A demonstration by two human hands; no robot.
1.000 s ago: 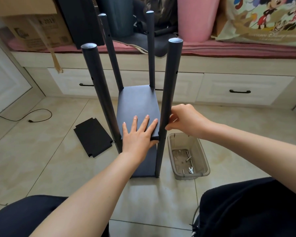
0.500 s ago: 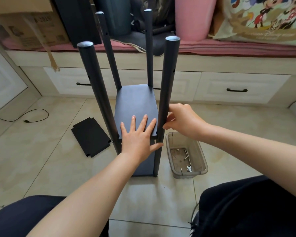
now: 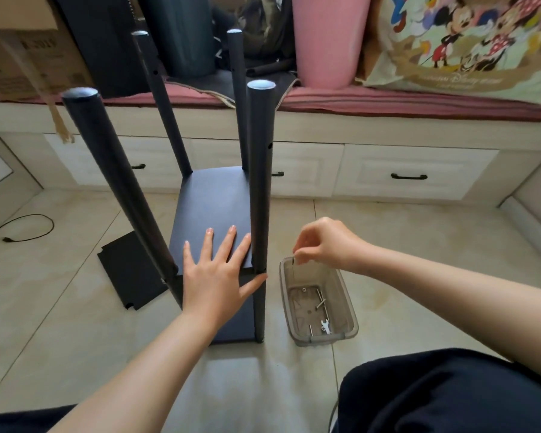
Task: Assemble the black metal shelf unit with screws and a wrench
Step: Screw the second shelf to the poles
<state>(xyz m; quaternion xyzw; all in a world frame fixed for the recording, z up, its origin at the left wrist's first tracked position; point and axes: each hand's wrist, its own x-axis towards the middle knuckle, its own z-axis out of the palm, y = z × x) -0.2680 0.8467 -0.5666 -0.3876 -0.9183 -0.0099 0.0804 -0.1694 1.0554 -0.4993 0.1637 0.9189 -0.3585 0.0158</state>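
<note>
black shelf unit (image 3: 214, 210) upright on floor, four poles up; screws (image 3: 320, 303), wrench (image 3: 325, 325) in tray.

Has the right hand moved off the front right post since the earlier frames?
Yes. The right hand has left the front right post and now sits to its right, above the clear bin's far rim, pinching something small.

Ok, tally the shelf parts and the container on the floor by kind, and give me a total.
Upright black poles: 4, for example the near right one
Black shelf panels fitted between the poles: 2, the upper one under the left hand
Loose black panel on the floor: 1
Clear plastic bins holding hardware: 1
Total: 8
</note>
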